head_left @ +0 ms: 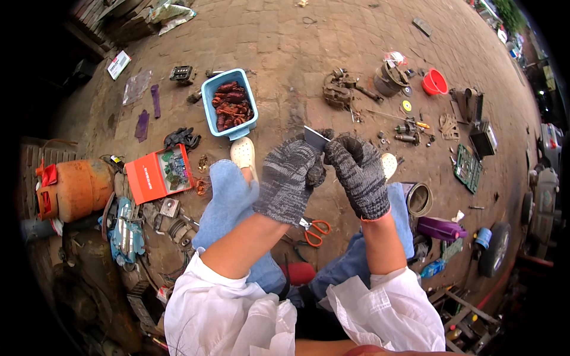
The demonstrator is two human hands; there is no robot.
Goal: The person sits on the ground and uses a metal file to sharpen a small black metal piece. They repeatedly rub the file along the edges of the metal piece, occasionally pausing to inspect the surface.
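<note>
Grey plate (316, 139) held in left grip (288, 175), right grip (360, 177) apparently touching.

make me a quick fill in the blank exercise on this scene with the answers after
1. The left grip wears a grey-and-black knitted ____ and holds a thin flat grey plate.
2. The light-blue tub of dark red pieces is ____ in outline, not round.
3. The small bucket is coloured ____.
4. The orange gas cylinder is on the picture's ____ side.

Missing words: glove; rectangular; red; left.
</note>
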